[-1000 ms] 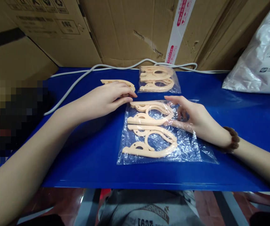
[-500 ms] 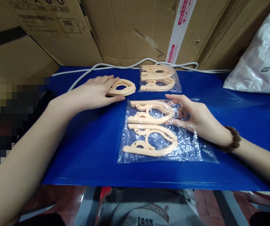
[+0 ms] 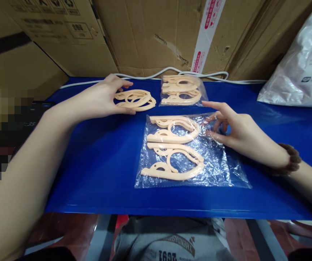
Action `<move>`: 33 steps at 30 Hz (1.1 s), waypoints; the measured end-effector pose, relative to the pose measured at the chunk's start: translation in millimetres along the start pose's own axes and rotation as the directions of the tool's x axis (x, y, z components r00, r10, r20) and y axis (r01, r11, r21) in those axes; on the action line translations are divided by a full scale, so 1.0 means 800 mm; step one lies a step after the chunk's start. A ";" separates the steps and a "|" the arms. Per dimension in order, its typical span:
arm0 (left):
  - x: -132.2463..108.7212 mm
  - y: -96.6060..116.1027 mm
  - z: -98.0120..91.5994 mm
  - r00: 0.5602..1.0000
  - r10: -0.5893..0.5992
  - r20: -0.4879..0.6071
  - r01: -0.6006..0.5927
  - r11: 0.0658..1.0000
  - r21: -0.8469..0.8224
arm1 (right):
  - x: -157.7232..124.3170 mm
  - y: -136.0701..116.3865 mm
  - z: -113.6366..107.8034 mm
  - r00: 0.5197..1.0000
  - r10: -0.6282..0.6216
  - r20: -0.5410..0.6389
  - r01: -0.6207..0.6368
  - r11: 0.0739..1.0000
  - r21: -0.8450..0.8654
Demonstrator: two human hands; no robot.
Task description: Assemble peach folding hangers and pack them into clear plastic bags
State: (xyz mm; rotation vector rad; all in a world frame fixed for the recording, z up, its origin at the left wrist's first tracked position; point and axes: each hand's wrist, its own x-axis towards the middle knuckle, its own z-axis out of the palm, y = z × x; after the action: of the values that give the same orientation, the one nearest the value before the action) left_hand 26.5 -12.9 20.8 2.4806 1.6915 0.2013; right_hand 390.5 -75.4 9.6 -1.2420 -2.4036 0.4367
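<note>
Several loose beige folding clothes hangers lie in a slightly fanned stack on the blue tabletop. My left hand is at their left end, thumb along the near side and fingers apart on the far side. In front lies a clear plastic bag, flat, with beige folded hangers inside in two sets. My right hand is over the bag's upper right part with fingers spread. Whether its fingertips touch the film I cannot tell. Behind, a smaller clear bag holds more folded hangers.
A white cable runs along the back of the blue table. Cardboard boxes stand behind and to the left. A white plastic package sits at the back right. A dark device is partly visible at the left.
My left hand has drawn back to the left from on top of the loose hangers, which are now more fanned out. My right hand has shifted right, away from the bagged hangers.
</note>
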 end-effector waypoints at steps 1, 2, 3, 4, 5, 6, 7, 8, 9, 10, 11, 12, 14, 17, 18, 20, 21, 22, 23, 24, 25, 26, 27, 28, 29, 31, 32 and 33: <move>0.000 -0.005 0.001 1.000 -0.012 0.013 0.012 1.000 -0.002 | 0.000 0.000 0.000 1.000 0.002 0.002 -0.002 1.000 0.001; 0.001 -0.009 0.002 0.999 -0.032 0.027 0.032 0.999 -0.004 | 0.000 -0.001 0.000 1.000 0.004 0.003 -0.004 1.000 0.000; 0.001 -0.013 0.003 0.997 -0.053 0.048 0.053 0.999 -0.006 | 0.000 -0.002 0.001 1.000 0.005 0.005 -0.005 1.000 -0.005; 0.002 -0.016 0.004 0.995 -0.071 0.069 0.072 0.997 -0.009 | 0.000 -0.002 0.001 1.000 0.007 0.007 -0.007 1.000 -0.013; 0.003 -0.018 0.004 0.993 -0.085 0.086 0.086 0.996 -0.011 | 0.000 -0.003 0.001 1.000 0.007 0.009 -0.006 1.000 -0.026; 0.003 -0.019 0.003 0.991 -0.092 0.098 0.094 0.996 -0.012 | 0.000 -0.004 0.000 1.000 0.006 0.009 -0.006 0.999 -0.044; 0.002 -0.018 0.001 0.990 -0.096 0.103 0.097 0.995 -0.009 | -0.001 -0.005 0.000 1.000 0.005 0.006 -0.005 0.998 -0.065; 0.002 -0.016 -0.001 0.990 -0.096 0.103 0.097 0.995 -0.002 | -0.001 -0.005 0.000 1.000 0.004 0.004 -0.004 0.996 -0.089; 0.001 -0.014 -0.002 0.991 -0.093 0.098 0.093 0.996 0.006 | -0.001 -0.005 -0.001 1.000 0.005 0.000 -0.005 0.993 -0.115; -0.001 -0.011 -0.004 0.993 -0.089 0.079 0.088 0.996 0.012 | -0.002 -0.005 -0.002 1.000 0.007 -0.006 -0.008 0.990 -0.143; -0.002 -0.008 -0.006 0.995 -0.080 0.056 0.080 0.997 0.015 | -0.002 -0.005 -0.002 1.000 0.008 -0.014 -0.010 0.985 -0.172; -0.002 -0.005 -0.006 0.998 -0.063 0.028 0.062 0.998 0.015 | -0.003 -0.004 -0.003 1.000 0.004 -0.028 -0.010 0.979 -0.204; -0.003 0.001 -0.006 0.997 -0.009 -0.074 0.009 1.000 -0.002 | -0.005 -0.003 -0.006 0.998 -0.005 -0.064 -0.013 0.959 -0.281; -0.001 0.014 0.000 0.951 0.081 -0.299 -0.100 0.994 -0.048 | -0.006 -0.002 -0.010 0.988 -0.042 -0.146 -0.020 0.916 -0.401; -0.001 0.021 0.003 0.918 0.120 -0.378 -0.151 0.987 -0.052 | -0.006 -0.003 -0.012 0.983 -0.056 -0.175 -0.026 0.901 -0.432; -0.004 0.040 0.009 0.849 0.220 -0.481 -0.264 0.964 -0.025 | -0.006 -0.006 -0.014 0.968 -0.097 -0.230 -0.021 0.886 -0.463; -0.007 0.051 0.012 0.823 0.275 -0.497 -0.314 0.949 0.006 | -0.006 -0.008 -0.015 0.960 -0.123 -0.251 -0.008 0.884 -0.467; -0.011 0.063 0.015 0.806 0.318 -0.499 -0.350 0.936 0.031 | -0.007 -0.010 -0.015 0.952 -0.159 -0.262 0.020 0.886 -0.464; -0.016 0.076 0.017 0.794 0.353 -0.496 -0.380 0.924 0.049 | -0.007 -0.014 -0.015 0.944 -0.204 -0.260 0.067 0.889 -0.454; -0.021 0.088 0.020 0.782 0.386 -0.490 -0.412 0.909 0.059 | -0.008 -0.017 -0.014 0.934 -0.256 -0.248 0.126 0.889 -0.440; -0.026 0.099 0.022 0.767 0.417 -0.487 -0.444 0.893 0.064 | -0.009 -0.022 -0.013 0.927 -0.300 -0.227 0.184 0.887 -0.423; -0.031 0.109 0.024 0.760 0.443 -0.476 -0.471 0.880 0.066 | -0.010 -0.026 -0.011 0.921 -0.332 -0.203 0.229 0.885 -0.406; -0.036 0.118 0.026 0.751 0.465 -0.470 -0.497 0.866 0.063 | -0.011 -0.030 -0.009 0.917 -0.353 -0.183 0.261 0.882 -0.392; -0.040 0.125 0.028 0.745 0.483 -0.461 -0.518 0.853 0.056 | -0.012 -0.035 -0.007 0.918 -0.361 -0.165 0.278 0.881 -0.382; -0.044 0.131 0.030 0.742 0.498 -0.448 -0.538 0.842 0.045 | -0.014 -0.039 -0.005 0.919 -0.365 -0.152 0.287 0.881 -0.377; -0.049 0.140 0.033 0.734 0.523 -0.434 -0.571 0.821 0.023 | -0.016 -0.045 -0.001 0.908 -0.398 -0.135 0.325 0.868 -0.376; -0.051 0.142 0.035 0.727 0.533 -0.433 -0.584 0.812 0.017 | -0.017 -0.047 0.000 0.896 -0.425 -0.126 0.353 0.856 -0.377; -0.052 0.145 0.036 0.719 0.540 -0.438 -0.595 0.804 0.014 | -0.018 -0.050 0.001 0.887 -0.446 -0.116 0.375 0.846 -0.379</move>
State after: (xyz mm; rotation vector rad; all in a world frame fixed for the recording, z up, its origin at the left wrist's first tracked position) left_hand 122.3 -94.7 12.3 2.9236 0.8843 0.9443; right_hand 369.5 -109.7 23.4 -0.7977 -2.5393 -0.2459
